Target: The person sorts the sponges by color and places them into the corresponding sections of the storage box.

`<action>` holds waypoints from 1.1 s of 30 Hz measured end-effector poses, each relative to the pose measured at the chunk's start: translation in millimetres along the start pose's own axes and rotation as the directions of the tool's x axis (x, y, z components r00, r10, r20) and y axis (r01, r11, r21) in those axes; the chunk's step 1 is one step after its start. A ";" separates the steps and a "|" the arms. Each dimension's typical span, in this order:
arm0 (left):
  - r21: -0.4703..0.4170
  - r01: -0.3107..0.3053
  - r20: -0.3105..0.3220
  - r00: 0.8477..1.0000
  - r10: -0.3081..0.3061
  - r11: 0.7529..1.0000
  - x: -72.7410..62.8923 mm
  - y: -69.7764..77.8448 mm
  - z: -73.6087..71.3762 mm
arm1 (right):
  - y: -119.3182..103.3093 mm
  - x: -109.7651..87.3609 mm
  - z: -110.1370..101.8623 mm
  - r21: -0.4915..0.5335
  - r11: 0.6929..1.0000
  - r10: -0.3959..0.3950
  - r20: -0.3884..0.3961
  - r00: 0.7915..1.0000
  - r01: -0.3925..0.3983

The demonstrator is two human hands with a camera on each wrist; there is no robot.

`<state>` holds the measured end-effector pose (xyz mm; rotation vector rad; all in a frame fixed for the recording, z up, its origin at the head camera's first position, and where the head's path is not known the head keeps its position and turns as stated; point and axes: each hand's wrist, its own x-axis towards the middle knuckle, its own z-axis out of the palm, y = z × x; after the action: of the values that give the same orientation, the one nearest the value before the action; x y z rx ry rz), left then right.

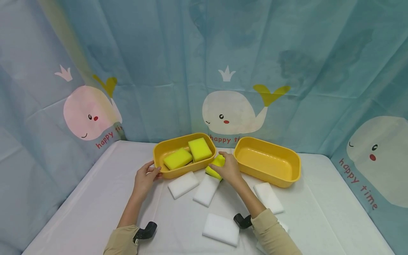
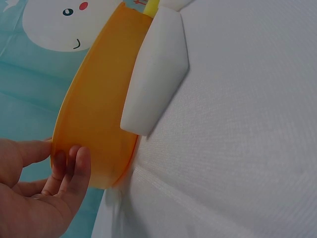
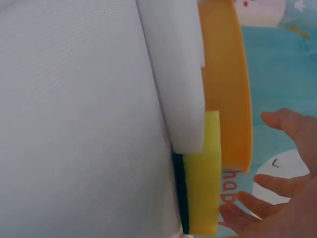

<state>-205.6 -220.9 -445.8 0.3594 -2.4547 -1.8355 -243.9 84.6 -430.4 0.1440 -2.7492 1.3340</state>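
All eyes on the loose sponge [image 3: 203,193], yellow above and dark green beneath, lying near the middle of the far edge of the surface [image 1: 331,205], just off the near right corner of the left tray [image 1: 188,169]. The right hand [image 1: 230,171] is right over it, fingers spread wide, thumb well away from the rest, nothing in their grasp; one fingertip is so close to the sponge's side that I can't call contact! Over at that tray's left end, the left hand [image 1: 145,180] has a light hold, thumb at the rim and fingers against the outside wall. Good support, I'd say: keep that pressure gentle so the tray doesn't slide or tip. Now the tight spot: a white block [image 1: 206,190] lies against or right beside the sponge's near end, touching or not I can't tell, so a clean pick calls for thumb and fingers on the two free sides, clear of that block. Soft foam, by the look of it, so an easy squeeze should do, and a straight lift ought to spare the neighbour a nudge. Inside the left tray, two yellow sponges [image 1: 177,158] [image 1: 200,149] take up the middle and right, while the right tray [image 1: 261,175], toward the far right corner, is well out of this tussle.
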 end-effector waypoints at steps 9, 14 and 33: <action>0.000 -0.003 0.004 1.000 0.003 1.000 0.6 -1.1 -0.1 | 1.6 6.5 3.9 -0.090 0.996 0.032 0.058 0.998 -0.027; 0.000 -0.007 0.007 1.000 0.007 1.000 0.2 -0.4 -0.2 | 0.2 9.3 6.2 -0.150 0.988 0.054 0.097 0.994 -0.039; 0.004 0.000 0.000 1.000 0.000 1.000 -1.0 1.2 -0.1 | 0.2 15.1 20.1 -0.246 0.967 0.099 0.094 0.991 -0.073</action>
<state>-204.8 -220.4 -444.6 0.3599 -2.4590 -1.8302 -259.6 68.1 -441.1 0.0814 -3.0112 1.0222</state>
